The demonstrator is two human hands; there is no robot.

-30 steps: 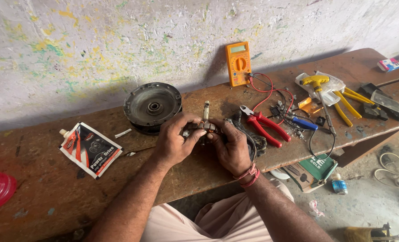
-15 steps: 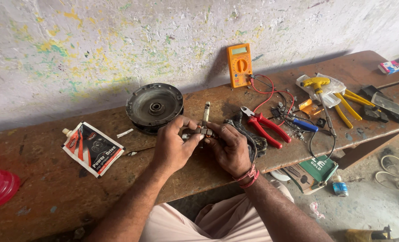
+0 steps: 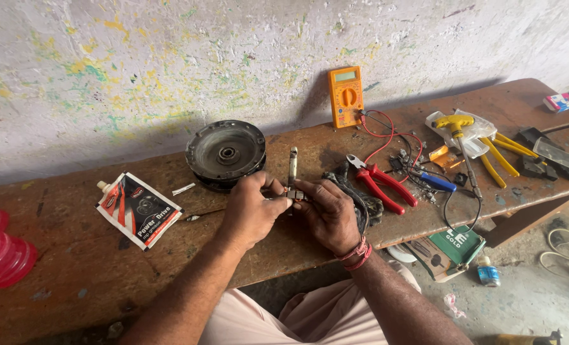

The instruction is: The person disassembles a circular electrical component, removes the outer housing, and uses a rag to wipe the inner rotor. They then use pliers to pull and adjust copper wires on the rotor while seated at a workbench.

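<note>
A small metal part with a slim upright shaft (image 3: 292, 167) sits pinched between both hands near the middle of the brown wooden bench (image 3: 74, 255), just above its surface. It looks light and rigid, a hard little piece that could slip from greasy fingertips, so the stubby block at its base seems the better place to grip than the thin stem. The left hand (image 3: 249, 211) is curled, thumb and forefinger nipping the base from nine o'clock; the right hand (image 3: 330, 214), with red thread bands at the wrist, closes on it from three o'clock, fingers bunched together. At eleven o'clock, close behind the hands, lies a round dark grey metal drum with a centre hub (image 3: 226, 153). Just past the right hand is a dark bundled piece I can't make out, then red-handled pliers (image 3: 379, 182) at two o'clock, an orange multimeter (image 3: 346, 97) leaning on the paint-flecked wall with red leads trailing, and yellow-handled tools (image 3: 489, 150) farther right. At nine o'clock lies a black, red and white pouch with a nozzle (image 3: 137, 209); a pink ribbed plastic thing (image 3: 0, 246) sits at the far left edge. Nothing crowds the hands except the drum.
</note>
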